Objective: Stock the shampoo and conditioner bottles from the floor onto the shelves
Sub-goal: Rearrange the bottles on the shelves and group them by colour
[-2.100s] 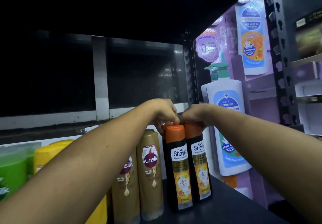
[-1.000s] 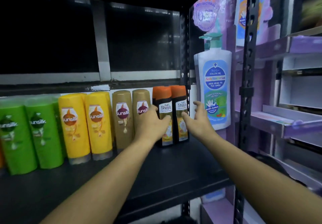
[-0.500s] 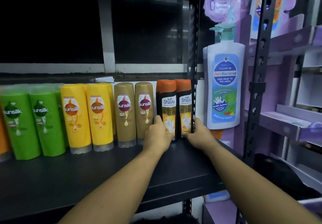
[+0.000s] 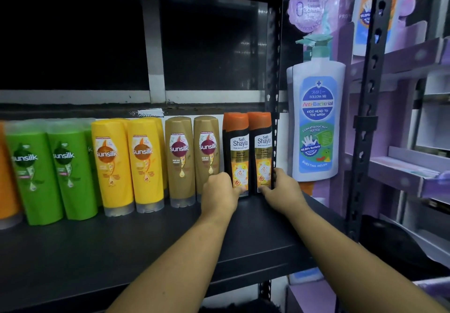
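Shayla bottles (image 4: 237,147), two upright at the right end of the shelf (image 4: 146,239), are gripped at their bases, one by the left hand (image 4: 219,192), one by the right hand (image 4: 283,189).

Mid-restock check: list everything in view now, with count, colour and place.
Safi Shayla bottles: two, black with orange caps, row's right end.
gold Sunsilk bottles: two showing, gold, left of those.
yellow Sunsilk bottles: two in front, more behind, yellow, further left.
green Sunsilk bottles: two in front, more behind, green, left again.
orange bottle: one, orange, cut off at left edge.
shelf: one, black, under the row.
posts: two, black, right of the row.
pump-bottle display: one, white with blue label, between the posts.
display stand: one, purple, far right.
left grip: one, bare, holds left Shayla's base.
right grip: one, bare, holds right Shayla's base.
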{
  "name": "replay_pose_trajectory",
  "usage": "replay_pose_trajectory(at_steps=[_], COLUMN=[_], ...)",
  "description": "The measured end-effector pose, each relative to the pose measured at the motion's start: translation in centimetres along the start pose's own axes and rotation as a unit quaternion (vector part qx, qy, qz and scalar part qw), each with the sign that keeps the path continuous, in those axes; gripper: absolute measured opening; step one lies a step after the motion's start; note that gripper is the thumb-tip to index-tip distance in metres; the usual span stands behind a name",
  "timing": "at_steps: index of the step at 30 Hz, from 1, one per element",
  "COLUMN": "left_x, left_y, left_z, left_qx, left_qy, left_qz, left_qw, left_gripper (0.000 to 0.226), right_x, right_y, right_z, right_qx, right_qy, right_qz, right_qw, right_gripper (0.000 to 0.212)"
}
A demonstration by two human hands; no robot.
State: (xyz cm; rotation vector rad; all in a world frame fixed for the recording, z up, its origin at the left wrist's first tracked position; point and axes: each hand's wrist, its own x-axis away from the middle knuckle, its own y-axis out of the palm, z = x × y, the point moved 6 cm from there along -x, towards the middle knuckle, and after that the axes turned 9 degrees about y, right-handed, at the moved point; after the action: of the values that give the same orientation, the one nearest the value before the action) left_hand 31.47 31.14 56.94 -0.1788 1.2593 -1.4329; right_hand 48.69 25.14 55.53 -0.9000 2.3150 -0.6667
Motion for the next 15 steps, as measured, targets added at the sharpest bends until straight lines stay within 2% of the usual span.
replay_pose_trajectory(at_steps=[4,7,9,11,15], left_x=[0.4,1.4,2.4,3.5,5.3], left_y=[-0.6,-1.7,-2.6,-3.3,-5.4], left_z=[-0.5,-0.6,-1.1,-2.2,-6.0], left_qx=[0.001,-0.005,-0.001,-0.013,-0.038], left_qy=[0.005,0.062,0.11,0.154,0.175], left_qz=[0.0,-0.03,-0.069,-0.129,-0.204], left_qw=[1.0,0.998,0.991,0.979,0.963], left_gripper=[0.032,0.029,0.03,0.034,0.042], right_x=[0.6,1.8,2.8,4.0,6.9], right_y=[-1.2,-1.9,-1.3,0.1,3.4], right_z=[-0.4,-1.7,-3.2,-4.6,-6.6], right_qx=[0.029,0.046,0.075,0.096,0.084], right_qy=[-0.012,-0.081,-0.162,-0.209,-0.155], right_qz=[0.086,0.126,0.085,-0.004,-0.153], right_qw=[0.996,0.988,0.98,0.973,0.972], right_gripper=[0.033,0.014,0.008,0.011,0.026])
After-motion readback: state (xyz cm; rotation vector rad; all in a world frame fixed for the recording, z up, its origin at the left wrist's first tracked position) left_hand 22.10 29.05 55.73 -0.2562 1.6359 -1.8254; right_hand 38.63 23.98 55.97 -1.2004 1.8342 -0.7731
